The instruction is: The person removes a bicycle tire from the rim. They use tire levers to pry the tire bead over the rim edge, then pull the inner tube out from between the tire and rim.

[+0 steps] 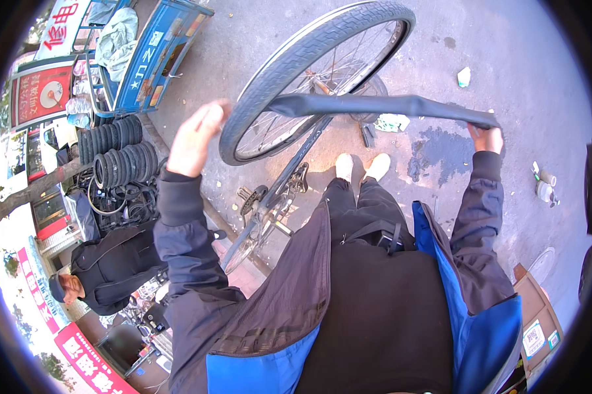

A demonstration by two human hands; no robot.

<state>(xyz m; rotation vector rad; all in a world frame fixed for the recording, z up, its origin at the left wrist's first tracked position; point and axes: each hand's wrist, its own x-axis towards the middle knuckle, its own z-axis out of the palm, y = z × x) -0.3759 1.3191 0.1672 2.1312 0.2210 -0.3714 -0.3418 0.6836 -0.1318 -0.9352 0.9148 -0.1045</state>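
An upended bicycle [269, 190] stands before me, its wheel raised and fitted with a dark treaded tyre [294, 56]. From the wheel, a flattened black inner tube [374, 105] stretches across to the right. My right hand [486, 138] is closed round the far right end of that tube. Beside the tyre's left edge is my left hand [196, 139], its fingers stretched upward and slightly blurred, with nothing seen in it. Whether its fingertips touch the tyre I cannot tell. Where the tube meets the rim is partly hidden.
Stacked tyres [125, 161] lie to the left, below a blue cargo cart [154, 59]. A person in dark clothes [115, 266] is at the lower left. A wet patch [440, 154] marks the ground, with litter [464, 77] farther off. A brown box [537, 308] stands at the lower right.
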